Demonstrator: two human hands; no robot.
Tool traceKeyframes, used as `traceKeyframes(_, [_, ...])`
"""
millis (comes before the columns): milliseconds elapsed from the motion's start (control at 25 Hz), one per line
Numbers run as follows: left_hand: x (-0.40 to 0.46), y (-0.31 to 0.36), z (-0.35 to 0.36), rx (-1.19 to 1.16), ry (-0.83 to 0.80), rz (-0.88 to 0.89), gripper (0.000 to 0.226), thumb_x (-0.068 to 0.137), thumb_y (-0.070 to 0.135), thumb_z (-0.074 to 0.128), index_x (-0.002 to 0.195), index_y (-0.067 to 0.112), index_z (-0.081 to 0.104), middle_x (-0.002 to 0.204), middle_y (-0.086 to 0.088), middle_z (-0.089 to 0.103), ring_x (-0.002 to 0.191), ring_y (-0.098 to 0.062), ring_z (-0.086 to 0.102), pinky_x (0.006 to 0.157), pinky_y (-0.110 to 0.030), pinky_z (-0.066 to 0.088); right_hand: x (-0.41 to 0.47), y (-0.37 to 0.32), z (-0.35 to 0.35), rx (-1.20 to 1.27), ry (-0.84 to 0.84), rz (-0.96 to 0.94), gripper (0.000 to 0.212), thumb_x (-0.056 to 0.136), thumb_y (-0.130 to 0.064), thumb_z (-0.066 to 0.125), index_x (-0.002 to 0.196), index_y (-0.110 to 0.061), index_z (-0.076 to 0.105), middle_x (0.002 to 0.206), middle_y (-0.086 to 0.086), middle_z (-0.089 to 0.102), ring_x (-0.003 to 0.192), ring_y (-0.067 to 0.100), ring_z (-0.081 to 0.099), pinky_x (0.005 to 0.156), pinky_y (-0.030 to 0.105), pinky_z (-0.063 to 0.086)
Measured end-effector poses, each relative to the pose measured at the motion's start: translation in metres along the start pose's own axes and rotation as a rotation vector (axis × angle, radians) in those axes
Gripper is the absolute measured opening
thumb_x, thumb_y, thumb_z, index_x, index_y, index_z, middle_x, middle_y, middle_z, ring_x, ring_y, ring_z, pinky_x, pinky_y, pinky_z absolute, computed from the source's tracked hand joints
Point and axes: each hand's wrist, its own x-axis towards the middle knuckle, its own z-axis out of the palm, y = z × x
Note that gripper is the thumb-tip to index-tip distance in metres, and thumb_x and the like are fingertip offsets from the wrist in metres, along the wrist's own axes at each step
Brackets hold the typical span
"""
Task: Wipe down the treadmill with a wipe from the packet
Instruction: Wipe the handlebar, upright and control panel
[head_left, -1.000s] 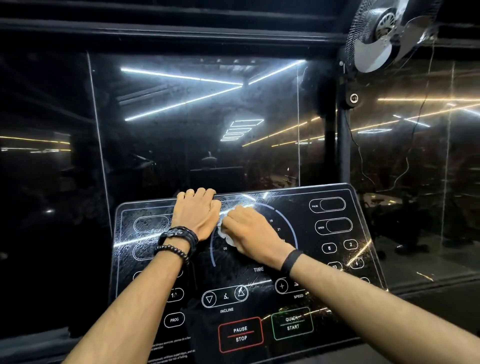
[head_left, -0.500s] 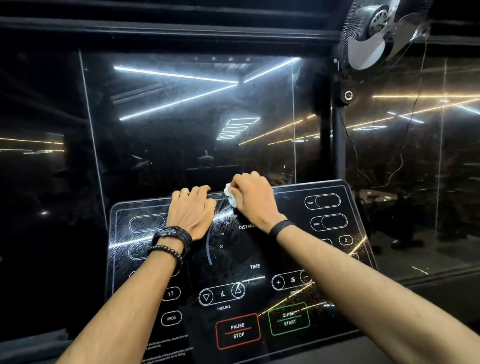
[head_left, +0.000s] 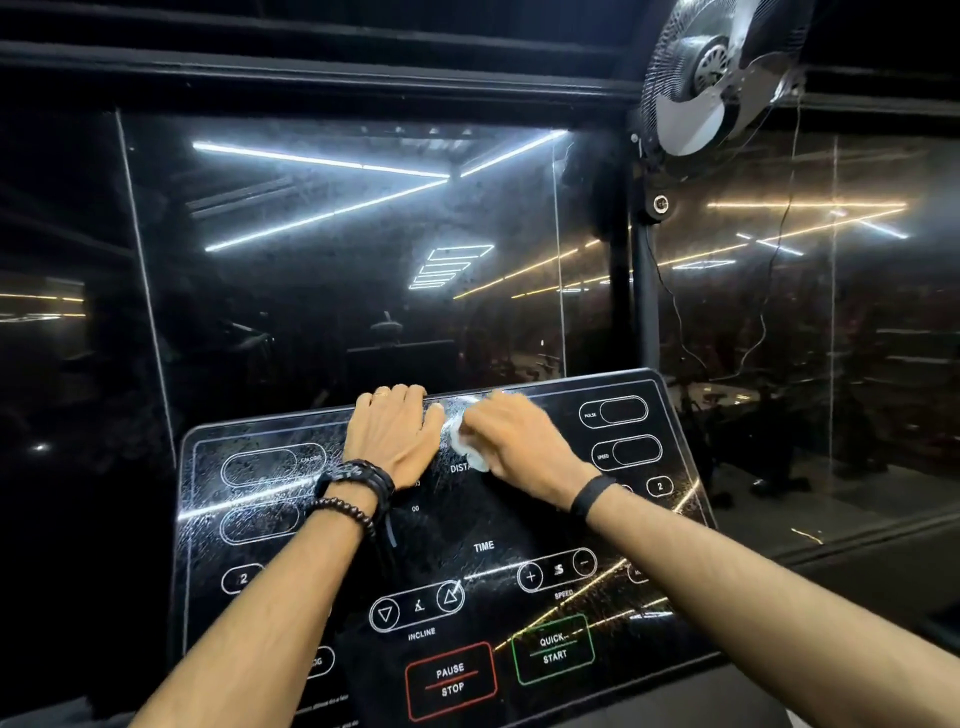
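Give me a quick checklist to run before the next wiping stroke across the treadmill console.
1. Wipe in the right hand: ok, bunched under the fingers.
2. Wipe touching the console: ok, near the top edge.
3. Left hand steadying the console: ok, fingers over the top edge.
4. PAUSE STOP button and QUICK START button untouched: ok.
5. Left part of the console clean: not ok, streaked.
6. Wipe still moist: cannot tell.

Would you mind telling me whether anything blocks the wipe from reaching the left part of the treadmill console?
Yes: the left hand rests on the console at its top edge, directly left of the wipe that the right hand grips. It sits between the wipe and the smeared left section.
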Motion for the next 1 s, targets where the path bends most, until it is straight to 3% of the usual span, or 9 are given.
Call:
traceKeyframes(120, [-0.001,0.002,0.004,0.015,-0.004,0.003,0.046,0.098,0.037,0.023,0.115,0.016,0.059,0.108,-0.006,0.065,0.098,-0.025,0.054,0.092,-0.04,0.036,0.0,0.015,-0.008,-0.015,0.131,0.33,0.01,0.089,-0.021,0.057,0.08,-0.016,0.057,0.075,0.002,0.058,0.073,0.029,0.049,0.066,0.046,0.046])
traceKeyframes(280, [-0.003,0.004,0.005,0.072,0.01,0.001,0.062,0.09,0.042,0.014,0.129,0.018,0.055,0.117,-0.011,0.063,0.105,-0.03,0.054,0.096,-0.043,0.034,-0.031,-0.009,0.004,0.03,-0.065,-0.009,0.009,0.09,-0.017,0.057,0.081,-0.014,0.057,0.077,0.002,0.056,0.074,0.024,0.047,0.068,0.035,0.038])
traceKeyframes(440, [-0.003,0.009,0.006,0.079,0.02,-0.03,0.061,0.089,0.044,0.011,0.122,0.019,0.056,0.113,-0.011,0.063,0.103,-0.031,0.053,0.094,-0.043,0.033,-0.035,-0.008,-0.001,0.038,0.121,0.262,0.013,0.09,-0.016,0.06,0.078,-0.016,0.055,0.074,-0.001,0.054,0.072,0.023,0.045,0.066,0.044,0.043])
traceKeyframes(560, [-0.004,0.009,0.008,0.072,0.049,-0.05,0.068,0.085,0.046,0.003,0.117,0.02,0.058,0.109,-0.011,0.064,0.101,-0.03,0.053,0.094,-0.043,0.033,-0.05,-0.033,0.012,0.037,-0.036,-0.022,0.011,0.088,-0.012,0.056,0.079,-0.017,0.051,0.074,0.001,0.051,0.069,0.024,0.045,0.063,0.041,0.04])
traceKeyframes(720, [-0.003,0.012,0.006,0.044,0.038,-0.063,0.065,0.087,0.046,0.006,0.116,0.019,0.058,0.109,-0.01,0.063,0.1,-0.029,0.053,0.094,-0.043,0.033,-0.051,-0.025,0.006,0.038,0.137,0.238,0.016,0.087,-0.011,0.063,0.078,-0.019,0.053,0.073,-0.001,0.054,0.069,0.024,0.046,0.064,0.043,0.043])
traceKeyframes(840, [-0.005,0.01,0.008,0.066,0.06,-0.054,0.069,0.085,0.047,0.002,0.114,0.019,0.059,0.108,-0.01,0.063,0.1,-0.03,0.053,0.093,-0.043,0.033,-0.067,-0.045,0.015,0.005,0.005,-0.023,0.019,0.082,-0.005,0.063,0.079,-0.02,0.05,0.073,-0.001,0.05,0.069,0.022,0.043,0.061,0.039,0.038])
traceKeyframes(880, [-0.005,0.01,0.009,0.063,0.055,-0.053,0.066,0.087,0.046,0.005,0.114,0.018,0.059,0.108,-0.01,0.063,0.1,-0.03,0.053,0.094,-0.043,0.033,-0.071,-0.041,0.015,0.001,-0.003,-0.02,0.017,0.087,-0.009,0.062,0.08,-0.02,0.051,0.074,-0.002,0.049,0.07,0.021,0.042,0.062,0.038,0.037])
traceKeyframes(1000, [-0.003,0.011,0.007,0.066,0.042,-0.057,0.065,0.088,0.046,0.006,0.114,0.018,0.059,0.107,-0.01,0.063,0.098,-0.029,0.053,0.093,-0.043,0.033,-0.073,-0.03,0.01,0.011,0.145,0.245,0.016,0.095,-0.02,0.054,0.08,-0.02,0.054,0.075,-0.004,0.05,0.07,0.021,0.042,0.065,0.041,0.04])
